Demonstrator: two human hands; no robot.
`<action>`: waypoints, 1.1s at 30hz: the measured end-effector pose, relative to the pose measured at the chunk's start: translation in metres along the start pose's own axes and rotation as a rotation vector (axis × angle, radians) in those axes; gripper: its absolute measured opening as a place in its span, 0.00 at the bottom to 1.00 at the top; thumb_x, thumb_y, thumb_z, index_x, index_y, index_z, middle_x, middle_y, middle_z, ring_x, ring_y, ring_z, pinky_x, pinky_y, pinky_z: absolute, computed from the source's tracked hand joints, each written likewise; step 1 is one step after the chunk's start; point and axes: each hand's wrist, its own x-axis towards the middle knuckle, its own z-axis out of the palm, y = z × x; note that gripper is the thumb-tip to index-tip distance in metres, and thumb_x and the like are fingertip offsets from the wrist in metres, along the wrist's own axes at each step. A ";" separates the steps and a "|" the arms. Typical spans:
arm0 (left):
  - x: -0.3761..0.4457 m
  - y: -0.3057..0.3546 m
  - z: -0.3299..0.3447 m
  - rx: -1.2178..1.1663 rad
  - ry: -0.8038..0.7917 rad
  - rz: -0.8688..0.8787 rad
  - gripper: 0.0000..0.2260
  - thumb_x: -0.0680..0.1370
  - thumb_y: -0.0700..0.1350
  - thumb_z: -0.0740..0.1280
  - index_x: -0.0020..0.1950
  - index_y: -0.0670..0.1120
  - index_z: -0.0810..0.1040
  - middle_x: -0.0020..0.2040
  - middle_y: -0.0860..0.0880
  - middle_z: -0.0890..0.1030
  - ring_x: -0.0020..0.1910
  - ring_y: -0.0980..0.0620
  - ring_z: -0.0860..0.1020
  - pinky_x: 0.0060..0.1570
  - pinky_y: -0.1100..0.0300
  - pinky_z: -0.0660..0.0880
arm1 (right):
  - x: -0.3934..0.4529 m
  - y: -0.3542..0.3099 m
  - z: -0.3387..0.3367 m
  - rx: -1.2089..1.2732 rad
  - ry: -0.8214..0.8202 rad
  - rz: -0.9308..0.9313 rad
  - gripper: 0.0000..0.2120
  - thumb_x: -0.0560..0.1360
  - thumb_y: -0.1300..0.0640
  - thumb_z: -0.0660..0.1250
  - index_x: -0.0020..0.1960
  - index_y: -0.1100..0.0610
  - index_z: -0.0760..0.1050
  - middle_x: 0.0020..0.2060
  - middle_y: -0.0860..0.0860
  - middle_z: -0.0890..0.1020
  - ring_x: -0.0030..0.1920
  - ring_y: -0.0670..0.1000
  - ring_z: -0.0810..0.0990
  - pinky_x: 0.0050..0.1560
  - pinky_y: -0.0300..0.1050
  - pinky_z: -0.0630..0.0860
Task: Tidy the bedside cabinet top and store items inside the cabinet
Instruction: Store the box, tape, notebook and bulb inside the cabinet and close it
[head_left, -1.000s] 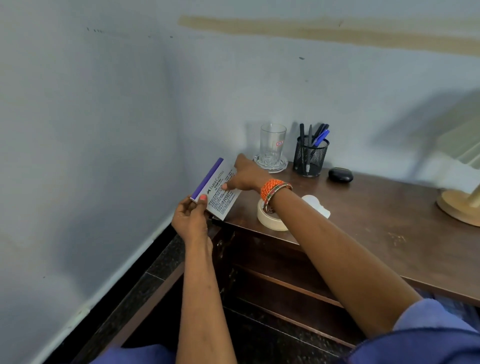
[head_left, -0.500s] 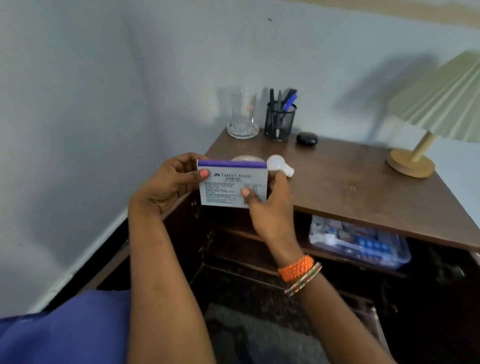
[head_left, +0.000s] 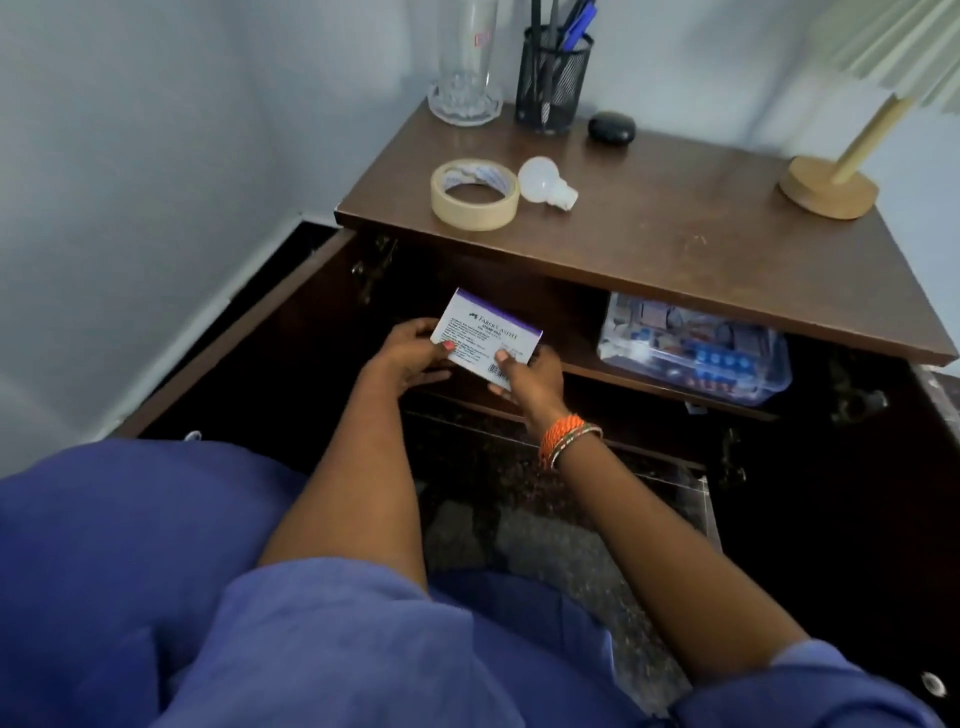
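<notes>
Since the earlier frame, the stamp pad box has come down from cabinet-top height to the open front of the cabinet, level with the inner shelf.

Head view: the left hand grips the box's left end, thumb on its printed face. The right hand pinches the lower right corner, thumb on the face, remaining fingers behind. The box tilts, purple edge uppermost.

A clear plastic container sits on the shelf, to the right of the box.

On the cabinet top: a tape roll just beside a light bulb; behind them a glass, pen holder and black case; a lamp base at right.
</notes>
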 end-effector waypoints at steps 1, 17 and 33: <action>0.004 -0.006 0.004 -0.073 0.051 -0.002 0.17 0.77 0.33 0.63 0.65 0.39 0.70 0.53 0.42 0.79 0.46 0.50 0.78 0.45 0.54 0.78 | 0.005 -0.003 0.000 -0.080 -0.001 -0.023 0.23 0.74 0.62 0.69 0.65 0.60 0.64 0.60 0.59 0.78 0.53 0.56 0.81 0.45 0.50 0.81; 0.045 0.000 0.040 -0.318 0.481 0.041 0.19 0.76 0.36 0.66 0.67 0.41 0.71 0.62 0.40 0.76 0.62 0.43 0.75 0.61 0.51 0.74 | 0.038 0.004 0.026 -0.860 0.054 -0.574 0.21 0.76 0.66 0.62 0.68 0.60 0.70 0.69 0.61 0.69 0.67 0.60 0.71 0.67 0.53 0.70; 0.039 0.000 0.033 -0.407 0.593 -0.041 0.14 0.78 0.34 0.60 0.62 0.43 0.75 0.61 0.41 0.77 0.59 0.45 0.76 0.60 0.47 0.75 | 0.066 -0.003 0.058 -1.070 0.109 -0.550 0.15 0.79 0.55 0.60 0.65 0.55 0.73 0.69 0.54 0.69 0.65 0.61 0.67 0.55 0.55 0.74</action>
